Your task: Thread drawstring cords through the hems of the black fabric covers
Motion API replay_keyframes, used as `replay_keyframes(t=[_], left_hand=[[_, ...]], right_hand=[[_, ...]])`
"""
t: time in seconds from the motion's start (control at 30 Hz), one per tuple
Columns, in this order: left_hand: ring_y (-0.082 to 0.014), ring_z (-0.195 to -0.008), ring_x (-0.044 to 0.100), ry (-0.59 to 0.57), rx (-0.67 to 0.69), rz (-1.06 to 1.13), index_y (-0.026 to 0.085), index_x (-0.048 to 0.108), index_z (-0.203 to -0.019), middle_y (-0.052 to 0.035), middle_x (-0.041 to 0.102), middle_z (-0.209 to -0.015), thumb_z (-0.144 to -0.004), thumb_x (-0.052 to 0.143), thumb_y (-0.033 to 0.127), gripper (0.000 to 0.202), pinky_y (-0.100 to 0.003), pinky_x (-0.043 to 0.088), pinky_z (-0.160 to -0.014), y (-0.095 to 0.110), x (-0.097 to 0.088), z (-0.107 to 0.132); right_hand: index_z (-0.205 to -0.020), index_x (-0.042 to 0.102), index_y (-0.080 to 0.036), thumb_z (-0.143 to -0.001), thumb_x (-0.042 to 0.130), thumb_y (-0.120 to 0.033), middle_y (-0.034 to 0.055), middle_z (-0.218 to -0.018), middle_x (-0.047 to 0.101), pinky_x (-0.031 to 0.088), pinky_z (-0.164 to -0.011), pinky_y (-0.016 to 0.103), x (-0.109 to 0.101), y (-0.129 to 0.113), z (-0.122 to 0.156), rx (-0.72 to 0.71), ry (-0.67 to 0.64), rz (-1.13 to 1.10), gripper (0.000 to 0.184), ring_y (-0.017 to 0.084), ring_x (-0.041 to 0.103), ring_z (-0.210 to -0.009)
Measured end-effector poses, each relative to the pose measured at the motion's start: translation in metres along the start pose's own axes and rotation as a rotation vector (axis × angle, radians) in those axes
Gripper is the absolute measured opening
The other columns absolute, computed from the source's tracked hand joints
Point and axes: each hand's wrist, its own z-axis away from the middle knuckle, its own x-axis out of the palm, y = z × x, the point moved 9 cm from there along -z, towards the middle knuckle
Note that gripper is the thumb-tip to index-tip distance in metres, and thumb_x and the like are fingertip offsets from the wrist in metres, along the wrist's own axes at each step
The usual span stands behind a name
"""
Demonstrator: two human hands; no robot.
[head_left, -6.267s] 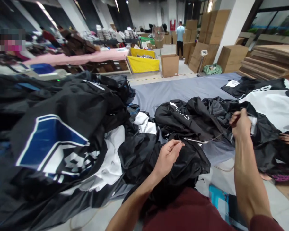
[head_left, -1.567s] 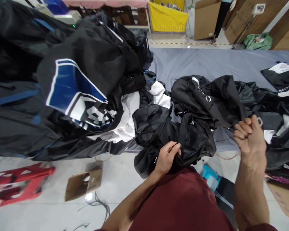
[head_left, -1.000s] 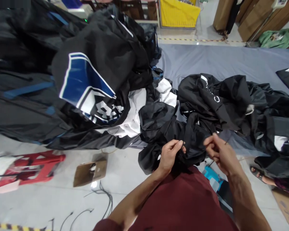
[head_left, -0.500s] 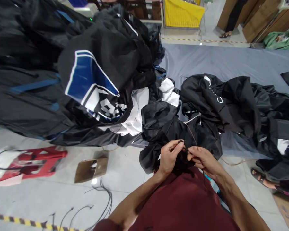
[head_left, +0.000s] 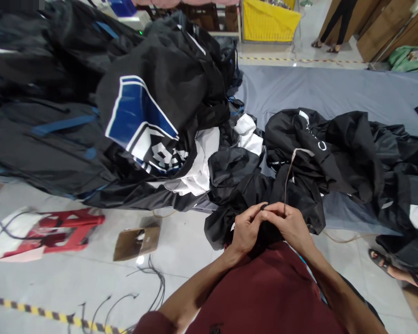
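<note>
Black cloth (head_left: 254, 192): bunched at the near edge of a grey-covered table (head_left: 320, 88), directly before a person in a maroon shirt (head_left: 275, 292).
Left hand (head_left: 245, 229): nearly closed, thumb and forefinger pinching a small dark piece (head_left: 264, 207) (cloth edge or cord, one cannot tell).
Right hand (head_left: 289, 222): also nearly closed, its fingertips meeting the left's at that same piece.
Cord (head_left: 286, 183): thin and brownish, running from the right hand's fingers toward the far side, its pale end (head_left: 302, 150) lying on a black garment (head_left: 348, 150).
Heap (head_left: 160, 69): dark fabric piled at left, a blue-and-white print (head_left: 135, 111) uppermost.
Floor: an open carton (head_left: 136, 243) and black cables (head_left: 155, 283) at near left; another person's sandalled foot (head_left: 379, 260) at near right.
Background: a yellow bin (head_left: 270, 23) on the far side.
</note>
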Motion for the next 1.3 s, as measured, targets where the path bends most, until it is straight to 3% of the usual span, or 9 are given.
replay_keyframes(t=[0.17, 0.37, 0.47, 0.57, 0.7, 0.87, 0.97, 1.13, 1.3], left_hand=[[-0.0262, -0.125, 0.073, -0.116, 0.042, -0.089, 0.021, 0.074, -0.141, -0.0087, 0.078, -0.135, -0.109, 0.055, 0.048, 0.046, -0.036, 0.055, -0.109, 0.005, -0.002, 0.005], [-0.0168, -0.079, 0.067, -0.171, -0.061, -0.036, 0.019, 0.076, -0.119, -0.0036, 0.076, -0.091, -0.106, 0.06, 0.054, 0.04, -0.026, 0.051, -0.072, -0.003, -0.009, -0.005], [-0.0114, -0.06, 0.052, -0.211, -0.134, -0.007, 0.019, 0.071, -0.115, 0.0023, 0.065, -0.073, -0.102, 0.064, 0.052, 0.036, -0.023, 0.038, -0.057, -0.01, -0.006, -0.005], [-0.0093, -0.055, 0.045, -0.159, -0.179, 0.024, 0.02, 0.064, -0.107, 0.005, 0.061, -0.069, -0.098, 0.068, 0.047, 0.029, -0.021, 0.032, -0.053, -0.012, -0.006, -0.002], [-0.0092, -0.054, 0.044, -0.053, -0.092, -0.076, 0.021, 0.06, -0.1, 0.0065, 0.057, -0.066, -0.098, 0.065, 0.041, 0.02, -0.022, 0.03, -0.052, -0.004, -0.004, 0.003], [-0.0144, -0.076, 0.071, -0.009, 0.113, -0.185, 0.022, 0.06, -0.112, -0.0008, 0.076, -0.088, -0.107, 0.057, 0.035, 0.014, -0.025, 0.051, -0.07, -0.001, 0.003, 0.012], [-0.0187, -0.101, 0.078, 0.018, 0.292, -0.251, 0.021, 0.059, -0.124, -0.0076, 0.079, -0.109, -0.11, 0.053, 0.029, 0.017, -0.03, 0.059, -0.09, 0.007, 0.005, 0.017], [-0.0187, -0.105, 0.078, 0.082, 0.511, -0.345, 0.02, 0.063, -0.131, -0.0102, 0.079, -0.116, -0.112, 0.049, 0.02, 0.024, -0.031, 0.063, -0.095, 0.023, 0.006, 0.022], [-0.0209, -0.112, 0.078, 0.128, 0.598, -0.313, 0.02, 0.066, -0.137, -0.0111, 0.079, -0.121, -0.111, 0.052, 0.018, 0.029, -0.034, 0.065, -0.1, 0.026, 0.005, 0.024]], right_hand=[[-0.101, 0.082, -0.024, -0.099, 0.072, -0.045, 0.0036, -0.099, 0.08, 0.053, -0.082, 0.031, -0.004, -0.014, 0.002, -0.223, 0.007, 0.259, 0.023, 0.021, 0.072, -0.088], [-0.091, 0.08, -0.026, -0.106, 0.064, -0.042, 0.0033, -0.086, 0.077, 0.048, -0.071, 0.03, 0.006, -0.026, 0.003, -0.381, -0.137, 0.477, 0.027, 0.019, 0.07, -0.076], [-0.091, 0.081, -0.026, -0.101, 0.07, -0.041, 0.0022, -0.089, 0.08, 0.049, -0.074, 0.03, 0.001, -0.02, 0.001, -0.31, -0.115, 0.408, 0.021, 0.02, 0.071, -0.079], [-0.09, 0.082, -0.025, -0.093, 0.077, -0.042, 0.002, -0.088, 0.08, 0.049, -0.072, 0.03, -0.008, -0.005, -0.004, -0.161, -0.076, 0.286, 0.018, 0.02, 0.07, -0.077], [-0.087, 0.079, -0.021, -0.082, 0.088, -0.047, 0.0048, -0.086, 0.079, 0.051, -0.072, 0.03, -0.017, 0.013, -0.011, 0.01, -0.025, 0.072, 0.028, 0.02, 0.069, -0.079], [-0.101, 0.07, -0.022, -0.059, 0.104, -0.046, 0.0002, -0.081, 0.076, 0.055, -0.074, 0.029, -0.013, 0.027, -0.017, 0.157, 0.057, -0.316, 0.059, 0.018, 0.072, -0.075], [-0.097, 0.072, -0.02, -0.057, 0.104, -0.051, 0.0011, -0.079, 0.075, 0.053, -0.068, 0.027, -0.006, 0.035, -0.015, 0.217, 0.127, -0.389, 0.059, 0.016, 0.069, -0.07], [-0.098, 0.084, -0.019, -0.074, 0.09, -0.055, 0.0083, -0.094, 0.081, 0.057, -0.081, 0.034, -0.01, 0.019, 0.0, 0.074, 0.226, -0.15, 0.044, 0.021, 0.072, -0.084], [-0.106, 0.084, -0.021, -0.085, 0.078, -0.052, 0.0067, -0.099, 0.08, 0.053, -0.071, 0.032, -0.009, 0.001, 0.01, -0.034, 0.196, 0.053, 0.038, 0.019, 0.065, -0.077]])
